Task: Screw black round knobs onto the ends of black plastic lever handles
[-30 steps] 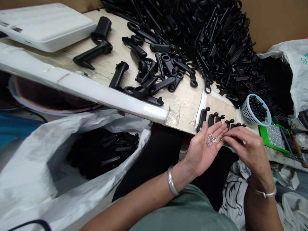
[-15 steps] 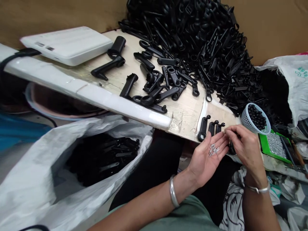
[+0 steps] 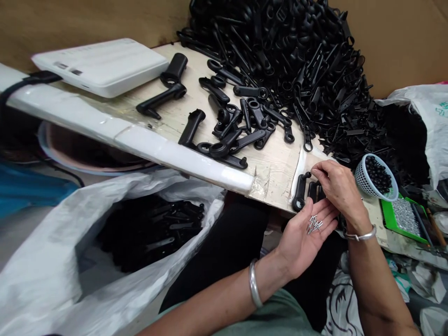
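Note:
My left hand [image 3: 303, 235] is palm up, its fingers stretched out and slightly cupped, holding several small metal pins [image 3: 314, 224]. Just above its fingertips, my right hand [image 3: 338, 189] has thumb and forefinger pinched together. Whatever sits in that pinch is too small to make out. The pinched fingertips are beside the upper end of a black plastic crank handle [image 3: 299, 191], which lies at the table's front edge. More black handles [image 3: 312, 190] lie alongside it, partly hidden behind my hands.
A large heap of black plastic parts [image 3: 280, 51] covers the back. Loose handles [image 3: 227, 137] lie left of my hands, near a white box [image 3: 101, 65]. Rightward stand a basket of black knobs [image 3: 362, 179] and a green tray [image 3: 388, 213] of metal pins. A white sack [image 3: 45, 261] stands below.
My right hand has moved left and up, from my left fingertips to the upper end of the handles. My left hand stays palm up with the pins. The view has shifted slightly.

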`<state>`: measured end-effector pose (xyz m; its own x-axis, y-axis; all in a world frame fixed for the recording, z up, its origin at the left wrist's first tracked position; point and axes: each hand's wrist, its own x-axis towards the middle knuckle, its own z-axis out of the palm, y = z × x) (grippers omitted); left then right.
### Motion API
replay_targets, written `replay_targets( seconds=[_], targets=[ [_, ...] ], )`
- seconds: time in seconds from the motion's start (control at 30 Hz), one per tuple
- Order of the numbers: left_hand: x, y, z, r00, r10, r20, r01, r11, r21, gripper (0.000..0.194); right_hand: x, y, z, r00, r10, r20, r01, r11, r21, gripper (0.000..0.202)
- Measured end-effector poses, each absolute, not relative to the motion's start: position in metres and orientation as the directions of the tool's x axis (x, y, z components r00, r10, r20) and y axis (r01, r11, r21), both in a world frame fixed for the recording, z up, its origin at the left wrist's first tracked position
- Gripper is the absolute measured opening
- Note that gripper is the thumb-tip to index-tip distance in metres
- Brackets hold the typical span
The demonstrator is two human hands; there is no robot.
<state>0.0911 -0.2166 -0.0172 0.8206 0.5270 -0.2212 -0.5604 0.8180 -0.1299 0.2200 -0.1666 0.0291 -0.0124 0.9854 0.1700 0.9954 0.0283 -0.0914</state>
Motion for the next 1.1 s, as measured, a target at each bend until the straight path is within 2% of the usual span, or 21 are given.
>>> replay_targets(
  seconds=[0.2, 0.33, 0.5, 0.67, 0.83, 1.1],
  targets=[
    [0.092, -0.218, -0.019, 0.823, 0.528, -0.209, -0.558, 0.821, -0.119, 0.048, 0.215, -0.163, 0.03, -0.013, 0.992, 0.127, 0.997, 0.022, -0.069, 0.015],
    [0.092, -0.218, -0.018, 0.821, 0.522, -0.232, -0.554, 0.827, -0.099, 0.048, 0.218, -0.17, 0.033, 0.007, 0.981, 0.193, 0.987, 0.024, -0.157, 0.014],
    [0.09, -0.22, -0.015, 0.822, 0.468, -0.324, -0.506, 0.862, -0.041, 0.05, 0.236, -0.216, 0.03, 0.199, 0.899, 0.39, 0.94, -0.063, -0.334, 0.019],
    [0.103, -0.226, -0.004, 0.807, 0.389, -0.445, -0.392, 0.916, 0.09, 0.051, 0.256, -0.298, 0.007, 0.423, 0.834, 0.354, 0.848, -0.227, -0.478, 0.021],
    [0.15, -0.241, 0.012, 0.826, 0.268, -0.496, -0.217, 0.963, 0.159, 0.048, 0.277, -0.381, -0.019, 0.636, 0.688, 0.348, 0.746, -0.433, -0.506, 0.025],
    [0.263, -0.244, 0.04, 0.864, 0.298, -0.407, -0.192, 0.94, 0.281, 0.048, 0.295, -0.458, -0.058, 0.743, 0.551, 0.38, 0.664, -0.533, -0.524, 0.024]
  ],
)
